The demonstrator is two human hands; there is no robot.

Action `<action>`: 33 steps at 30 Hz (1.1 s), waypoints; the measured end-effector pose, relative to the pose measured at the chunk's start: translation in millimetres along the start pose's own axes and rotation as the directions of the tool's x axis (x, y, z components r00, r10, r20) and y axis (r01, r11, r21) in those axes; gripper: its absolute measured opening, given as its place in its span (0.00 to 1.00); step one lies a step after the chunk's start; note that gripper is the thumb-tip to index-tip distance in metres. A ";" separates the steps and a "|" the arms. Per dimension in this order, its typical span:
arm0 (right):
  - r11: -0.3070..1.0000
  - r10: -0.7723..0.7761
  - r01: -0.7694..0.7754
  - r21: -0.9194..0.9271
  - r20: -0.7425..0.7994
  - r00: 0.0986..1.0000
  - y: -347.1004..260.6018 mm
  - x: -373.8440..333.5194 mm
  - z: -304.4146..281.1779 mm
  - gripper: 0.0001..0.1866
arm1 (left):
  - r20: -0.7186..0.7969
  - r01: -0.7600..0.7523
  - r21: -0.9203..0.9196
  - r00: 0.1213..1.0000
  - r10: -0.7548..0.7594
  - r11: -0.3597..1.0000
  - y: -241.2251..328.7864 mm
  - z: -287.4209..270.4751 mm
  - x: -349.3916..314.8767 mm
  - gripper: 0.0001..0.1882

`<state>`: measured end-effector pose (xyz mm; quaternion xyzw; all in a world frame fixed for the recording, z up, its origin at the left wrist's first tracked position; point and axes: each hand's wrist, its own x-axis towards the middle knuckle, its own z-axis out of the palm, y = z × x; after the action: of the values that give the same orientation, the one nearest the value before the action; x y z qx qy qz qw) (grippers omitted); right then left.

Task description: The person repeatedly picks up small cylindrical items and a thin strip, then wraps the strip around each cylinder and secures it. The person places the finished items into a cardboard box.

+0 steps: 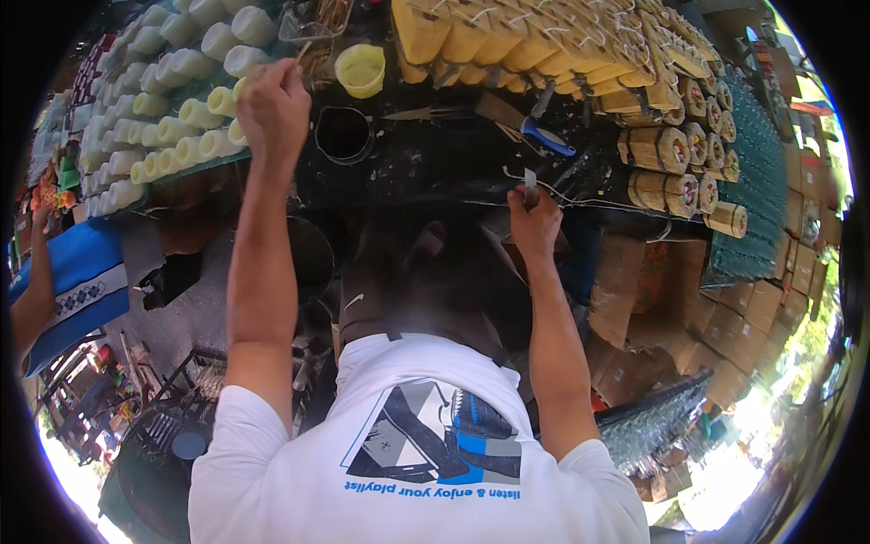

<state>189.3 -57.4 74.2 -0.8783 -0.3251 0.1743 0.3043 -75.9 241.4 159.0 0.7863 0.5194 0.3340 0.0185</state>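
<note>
The left hand (272,109) seems closed on a thin stick (304,49) beside the yellow cup (361,72); the right hand (536,220) pinches a flat metallic strip (530,179) at the black worktable (408,181)'s near edge; this looks like stick-gathering; next calls for a light, steady pinch.

White fabric T-shirt (304,467): upside-down blue lettering (433,491) beside a blocky grey-and-blue graphic (435,435)
Dark fabric trousers (399,281): small white curved tick (353,300)
</note>
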 end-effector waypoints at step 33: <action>0.382 0.120 -0.652 0.655 0.664 0.738 -33.8 -35.6 -13.3 0.13 | 0.908 0.910 -0.412 0.405 0.111 0.045 138.5 39.5 -175.2 0.10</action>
<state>154.4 -66.8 110.0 -0.5729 -0.0347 0.6082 0.5483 15.5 45.0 91.8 0.4131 0.3639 0.1666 0.8180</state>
